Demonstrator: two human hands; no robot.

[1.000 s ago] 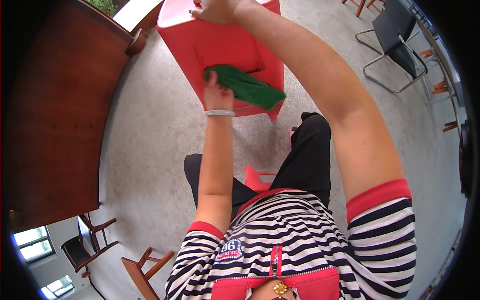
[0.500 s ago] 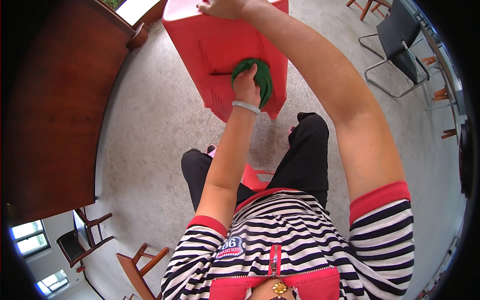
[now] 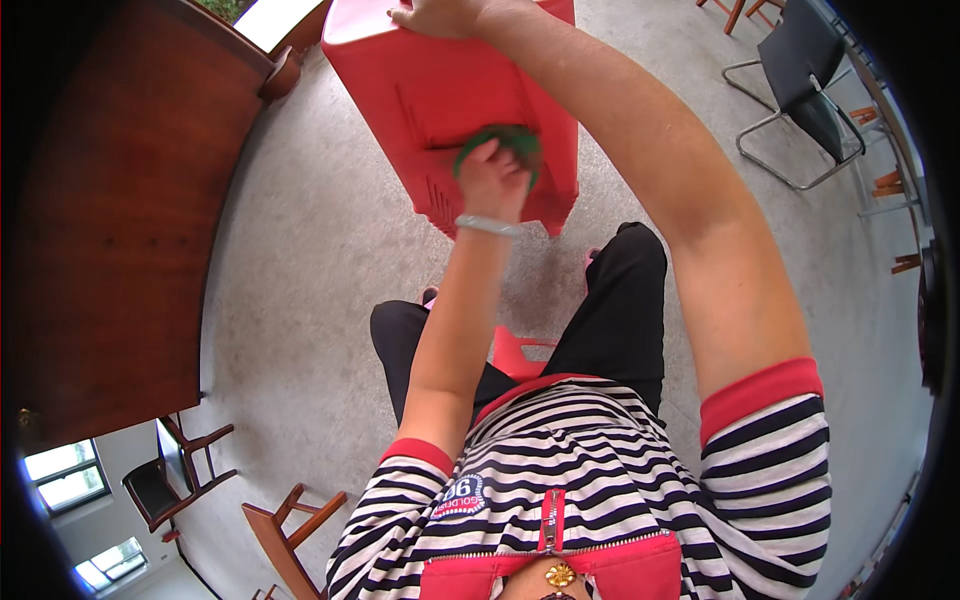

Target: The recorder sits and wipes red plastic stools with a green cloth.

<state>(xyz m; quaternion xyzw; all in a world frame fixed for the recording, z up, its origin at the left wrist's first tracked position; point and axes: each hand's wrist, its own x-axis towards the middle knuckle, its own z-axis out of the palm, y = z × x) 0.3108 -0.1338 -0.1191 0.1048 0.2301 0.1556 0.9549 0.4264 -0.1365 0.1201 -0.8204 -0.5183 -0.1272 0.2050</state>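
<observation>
In front of me stands a red plastic stool (image 3: 455,95), its legs pointing toward my feet and its far end cut off by the upper edge. My left hand (image 3: 493,183), with a pale bangle at the wrist, is closed on a green cloth (image 3: 518,150) and presses it against the stool's side panel. Motion blurs both hand and cloth. My right hand (image 3: 440,14) grips the stool's far edge, fingers bent over it; some of them lie beyond the frame. The right forearm passes over the stool's right corner.
A large dark wooden cabinet or table (image 3: 110,210) fills the left side. At the right is a black chair with metal legs (image 3: 805,85). Wooden chairs (image 3: 185,465) stand at the lower left. A red seat (image 3: 520,355) shows between my knees.
My left hand has moved slightly down and left over the stool's panel with the green cloth, now blurred. The right hand stays at the far edge.
</observation>
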